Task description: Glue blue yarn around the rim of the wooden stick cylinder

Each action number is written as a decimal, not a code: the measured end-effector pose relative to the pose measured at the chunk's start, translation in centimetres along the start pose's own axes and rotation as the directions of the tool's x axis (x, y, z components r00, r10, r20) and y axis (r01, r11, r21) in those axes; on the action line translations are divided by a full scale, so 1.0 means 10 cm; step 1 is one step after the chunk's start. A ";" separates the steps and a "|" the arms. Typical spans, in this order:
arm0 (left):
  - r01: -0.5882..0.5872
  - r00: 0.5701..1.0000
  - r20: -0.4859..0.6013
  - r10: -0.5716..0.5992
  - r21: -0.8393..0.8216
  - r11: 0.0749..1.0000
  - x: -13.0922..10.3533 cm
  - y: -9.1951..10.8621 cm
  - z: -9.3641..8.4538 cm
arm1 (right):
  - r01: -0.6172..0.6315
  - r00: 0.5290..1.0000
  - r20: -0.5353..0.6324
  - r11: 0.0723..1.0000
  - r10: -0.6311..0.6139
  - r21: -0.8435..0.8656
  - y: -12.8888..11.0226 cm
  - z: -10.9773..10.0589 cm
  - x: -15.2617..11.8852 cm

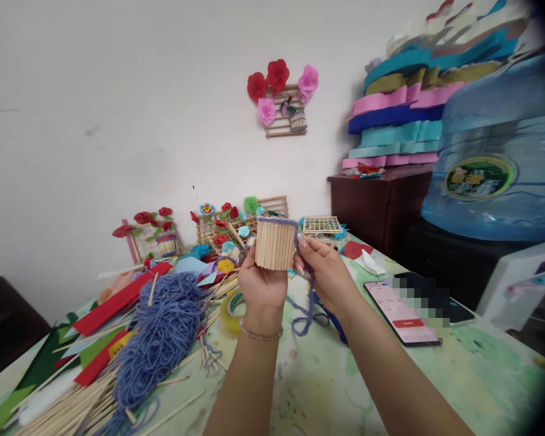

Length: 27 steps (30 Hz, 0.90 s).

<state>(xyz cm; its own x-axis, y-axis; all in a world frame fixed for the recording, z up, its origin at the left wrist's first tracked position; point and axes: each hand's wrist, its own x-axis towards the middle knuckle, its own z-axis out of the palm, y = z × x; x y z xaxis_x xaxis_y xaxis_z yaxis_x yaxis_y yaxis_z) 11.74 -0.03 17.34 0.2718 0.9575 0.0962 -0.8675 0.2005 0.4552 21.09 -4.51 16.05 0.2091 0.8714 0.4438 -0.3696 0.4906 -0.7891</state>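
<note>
Forearms, two, bare, rise from the lower edge toward a small stick cup, the landmark for all that follows.

Stick cup: a little cylinder of upright wooden sticks, rimmed at its top with purple yarn, held upright in the air above the table.

Left hand: below and behind the cup, fingers closed around its base; a bead bracelet sits at the wrist.

Right hand: just right of the cup, fingertips pinched together on a yarn strand that hangs down in loops beneath it.

Step in hand, as judged: binding yarn round the cup's rim. The next move probably calls for keeping the strand taut while turning the cup.

Left of and below the cup: a yarn heap, loose sticks, red and green paper strips. Directly below: a tape roll.

Right of the cup: a phone, flat on the table; farther right, a water jug.

Behind the cup: stick frames with paper flowers; above it, a wall piece.
</note>
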 end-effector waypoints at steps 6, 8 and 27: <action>-0.009 0.999 0.031 0.012 -0.071 0.997 0.05 -0.12 0.00 | 0.022 1.000 -0.013 1.000 -0.022 0.004 -0.01 -0.05 0.03; -0.024 0.997 0.074 0.029 -0.073 0.997 0.08 -0.14 -0.02 | 0.049 0.999 -0.016 0.999 -0.049 -0.001 -0.03 -0.07 0.04; -0.573 0.753 0.627 -0.202 0.774 0.269 0.08 0.45 -0.31 | -0.022 0.952 0.224 0.781 0.206 -0.624 -0.44 -0.39 -0.09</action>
<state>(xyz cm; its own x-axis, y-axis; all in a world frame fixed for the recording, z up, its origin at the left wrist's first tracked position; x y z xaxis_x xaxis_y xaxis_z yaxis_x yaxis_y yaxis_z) 6.77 2.27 16.70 0.6407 0.5505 0.5352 -0.0665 -0.6547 0.7529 26.09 -7.49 17.47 -0.0801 0.9313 0.3554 0.2712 0.3634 -0.8913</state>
